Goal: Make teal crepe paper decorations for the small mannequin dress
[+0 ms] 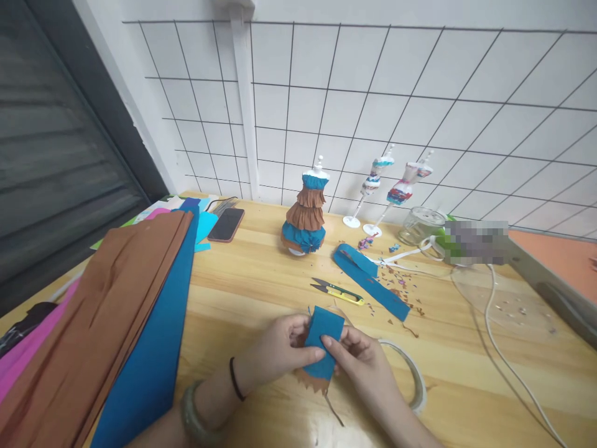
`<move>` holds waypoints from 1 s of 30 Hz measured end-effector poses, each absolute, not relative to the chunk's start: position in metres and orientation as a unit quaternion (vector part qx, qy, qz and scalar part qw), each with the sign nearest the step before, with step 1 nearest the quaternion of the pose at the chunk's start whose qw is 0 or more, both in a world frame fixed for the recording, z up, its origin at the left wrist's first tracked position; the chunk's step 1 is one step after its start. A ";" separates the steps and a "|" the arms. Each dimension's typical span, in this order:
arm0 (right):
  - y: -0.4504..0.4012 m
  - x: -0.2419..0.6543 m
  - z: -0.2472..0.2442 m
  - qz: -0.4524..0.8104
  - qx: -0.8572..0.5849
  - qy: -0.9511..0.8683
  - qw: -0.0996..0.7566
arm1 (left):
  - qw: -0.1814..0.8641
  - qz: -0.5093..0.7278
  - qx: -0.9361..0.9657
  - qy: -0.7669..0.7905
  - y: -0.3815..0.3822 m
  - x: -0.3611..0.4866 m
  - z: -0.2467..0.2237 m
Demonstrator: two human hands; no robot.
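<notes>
Between my two hands is a small blue piece of fabric (325, 326) with a jagged brown edge at its lower end. My left hand (291, 342) pinches its left side, thumb lying on top. From the right, my right hand (361, 354) grips it too, with the thumb pressed on the blue face and the fingers partly hidden behind. A thin brown strand hangs below it. Just beyond my hands lie yellow-handled thread snips (338, 291). A folded blue strip (370, 280) rests to their right, and a roll of tape (417, 386) sits beside my right wrist.
A mini dress form (305, 211) in ruffled blue and brown stands at the back. Two more small forms (370, 186) are near a glass jar (420, 224). Brown and blue cloth (107, 280) covers the left side by a phone (226, 224). Scraps and a white cable (492, 323) lie right.
</notes>
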State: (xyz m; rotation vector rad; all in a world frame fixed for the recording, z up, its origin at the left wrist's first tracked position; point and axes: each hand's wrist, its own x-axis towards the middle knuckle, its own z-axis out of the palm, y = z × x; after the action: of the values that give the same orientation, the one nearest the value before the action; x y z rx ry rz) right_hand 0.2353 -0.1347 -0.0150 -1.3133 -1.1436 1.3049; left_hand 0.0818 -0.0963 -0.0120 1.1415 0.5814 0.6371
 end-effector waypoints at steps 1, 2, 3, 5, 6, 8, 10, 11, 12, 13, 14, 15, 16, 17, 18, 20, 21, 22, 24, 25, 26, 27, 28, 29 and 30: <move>-0.135 0.235 -0.015 0.529 -0.535 -0.470 0.462 | 0.745 0.298 0.531 0.274 -0.095 0.080 -0.011; -0.136 0.235 -0.016 0.527 -0.535 -0.473 0.460 | 0.733 0.301 0.539 0.286 -0.094 0.079 -0.011; -0.137 0.235 -0.016 0.522 -0.537 -0.479 0.457 | 0.721 0.298 0.547 0.304 -0.093 0.077 -0.011; -0.139 0.235 -0.018 0.502 -0.547 -0.502 0.443 | 0.706 0.278 0.555 0.342 -0.091 0.075 -0.013; -0.139 0.235 -0.019 0.490 -0.554 -0.516 0.433 | 0.703 0.269 0.552 0.358 -0.090 0.074 -0.014; -0.140 0.234 -0.023 0.475 -0.562 -0.539 0.410 | 0.706 0.263 0.537 0.379 -0.089 0.073 -0.016; -0.140 0.234 -0.025 0.480 -0.561 -0.546 0.396 | 0.715 0.267 0.515 0.391 -0.088 0.073 -0.016; -0.140 0.234 -0.026 0.484 -0.559 -0.546 0.394 | 0.718 0.272 0.504 0.395 -0.088 0.073 -0.015; -0.139 0.234 -0.026 0.486 -0.557 -0.547 0.392 | 0.721 0.280 0.492 0.399 -0.088 0.074 -0.014; -0.139 0.235 -0.026 0.486 -0.557 -0.549 0.390 | 0.724 0.290 0.480 0.403 -0.087 0.074 -0.013; -0.139 0.234 -0.026 0.486 -0.557 -0.551 0.387 | 0.725 0.301 0.467 0.407 -0.087 0.074 -0.012; -0.138 0.234 -0.026 0.485 -0.558 -0.554 0.383 | 0.727 0.312 0.454 0.409 -0.087 0.074 -0.011; -0.139 0.234 -0.026 0.483 -0.560 -0.556 0.379 | 0.731 0.321 0.442 0.409 -0.087 0.074 -0.009; -0.139 0.234 -0.026 0.478 -0.565 -0.558 0.375 | 0.737 0.326 0.432 0.405 -0.087 0.074 -0.008; -0.139 0.233 -0.027 0.472 -0.570 -0.560 0.372 | 0.744 0.328 0.424 0.398 -0.088 0.074 -0.006; -0.140 0.233 -0.029 0.457 -0.582 -0.562 0.369 | 0.760 0.327 0.412 0.382 -0.089 0.075 -0.003; -0.140 0.233 -0.030 0.449 -0.587 -0.564 0.369 | 0.767 0.327 0.404 0.377 -0.089 0.075 -0.002; -0.140 0.233 -0.030 0.443 -0.589 -0.566 0.369 | 0.771 0.328 0.396 0.375 -0.090 0.076 -0.001; -0.140 0.234 -0.030 0.436 -0.589 -0.570 0.371 | 0.774 0.337 0.382 0.375 -0.090 0.077 0.000; -0.139 0.234 -0.028 0.433 -0.587 -0.574 0.372 | 0.772 0.344 0.380 0.375 -0.090 0.078 -0.001; -0.138 0.235 -0.025 0.433 -0.581 -0.578 0.376 | 0.769 0.351 0.383 0.373 -0.090 0.078 -0.002; -0.137 0.236 -0.022 0.435 -0.574 -0.579 0.382 | 0.764 0.356 0.392 0.369 -0.090 0.079 -0.003; -0.136 0.236 -0.018 0.438 -0.566 -0.578 0.392 | 0.756 0.361 0.407 0.364 -0.090 0.079 -0.004; -0.136 0.237 -0.015 0.444 -0.556 -0.574 0.405 | 0.749 0.362 0.425 0.358 -0.091 0.079 -0.005; -0.135 0.237 -0.012 0.454 -0.546 -0.568 0.416 | 0.742 0.358 0.445 0.351 -0.092 0.080 -0.005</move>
State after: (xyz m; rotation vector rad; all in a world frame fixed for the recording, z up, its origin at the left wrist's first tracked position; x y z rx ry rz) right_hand 0.2371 -0.1352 -0.0118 -1.3702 -1.4270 1.1394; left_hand 0.0799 -0.0920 -0.0053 0.9763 0.7691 0.7838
